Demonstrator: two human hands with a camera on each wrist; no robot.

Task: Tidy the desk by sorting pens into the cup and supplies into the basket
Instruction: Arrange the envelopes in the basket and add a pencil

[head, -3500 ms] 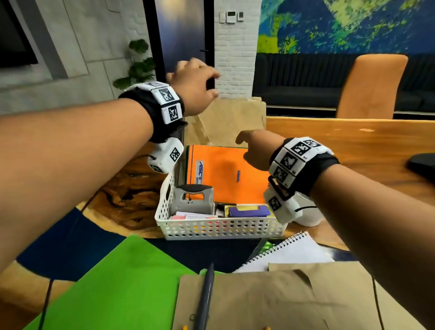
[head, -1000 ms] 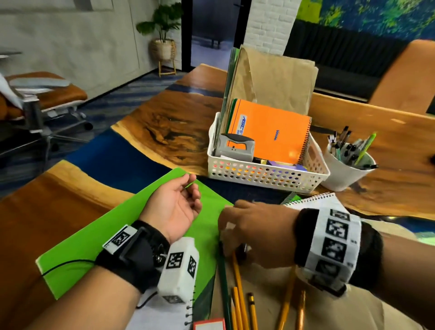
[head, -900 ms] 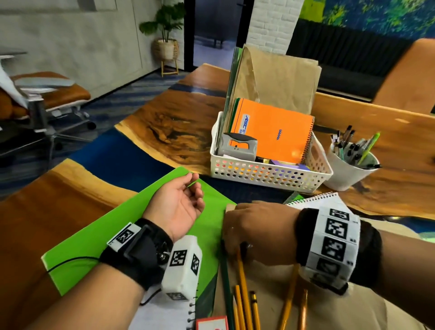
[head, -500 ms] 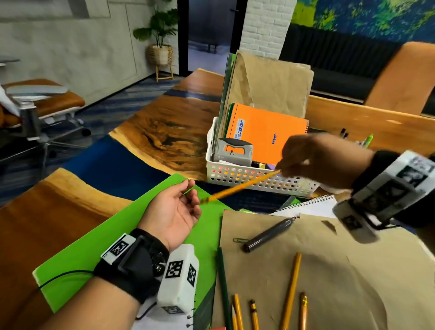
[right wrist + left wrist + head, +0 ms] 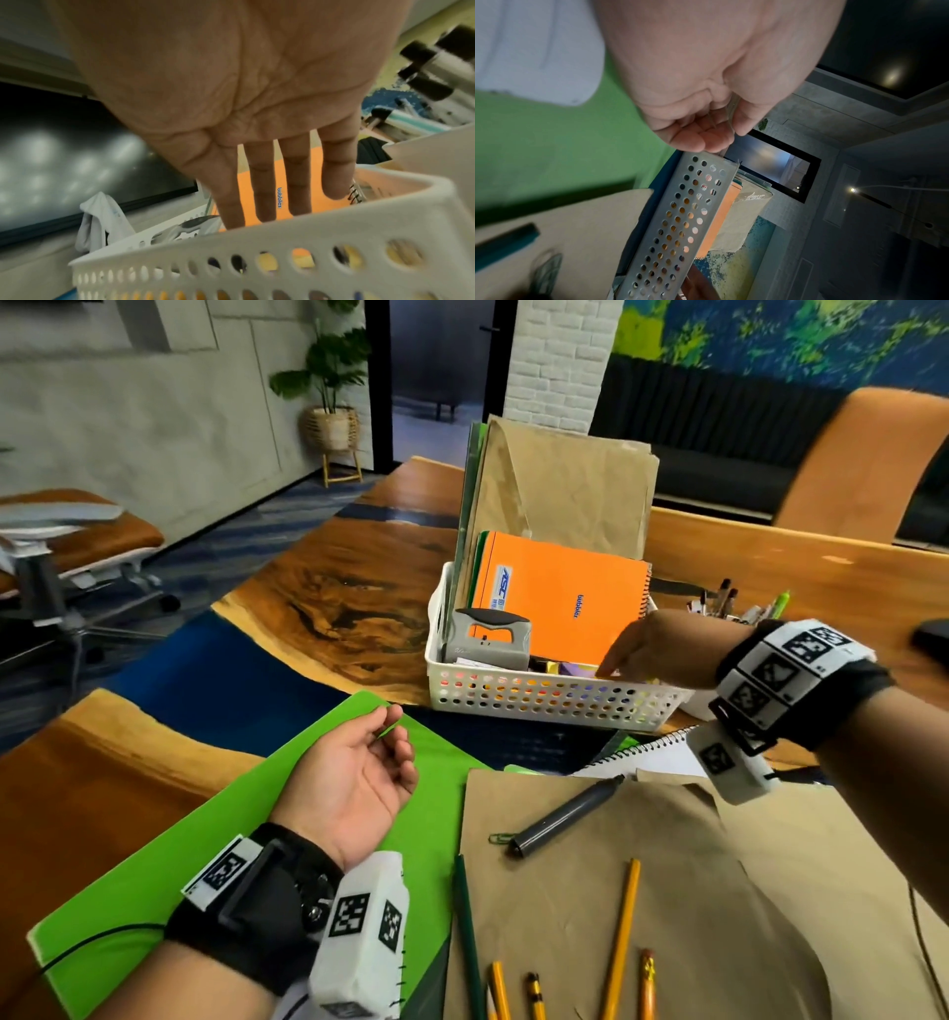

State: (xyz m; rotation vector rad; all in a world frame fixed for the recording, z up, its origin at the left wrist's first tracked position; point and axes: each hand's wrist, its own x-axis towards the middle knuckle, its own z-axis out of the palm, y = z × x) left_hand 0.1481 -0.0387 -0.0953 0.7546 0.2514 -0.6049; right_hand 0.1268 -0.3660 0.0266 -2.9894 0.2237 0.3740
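My right hand [image 5: 644, 649] hovers palm down over the white perforated basket [image 5: 544, 698], fingers [image 5: 264, 182] straight and empty. Under them something yellow, probably the pencil, lies inside the front wall. The basket also holds an orange notebook [image 5: 560, 600], a grey stapler [image 5: 488, 639] and upright brown envelopes [image 5: 565, 490]. Pens [image 5: 729, 600] of the white cup show behind my right wrist. My left hand [image 5: 359, 778] rests palm up on the green folder [image 5: 154, 865], fingers [image 5: 700, 140] cupped around thin wire pieces that look like paper clips.
On the brown paper [image 5: 693, 891] lie a dark grey pen [image 5: 565, 816], a green paper clip [image 5: 500, 838], a green pencil [image 5: 467, 932] and several yellow pencils [image 5: 621, 932]. A spiral notebook [image 5: 652, 755] sits beside the basket. A black object [image 5: 932, 639] is at the right edge.
My right hand picked a yellow pencil off the brown paper, carried it up to the basket and let it go. The left hand has stayed cupped on the green folder.
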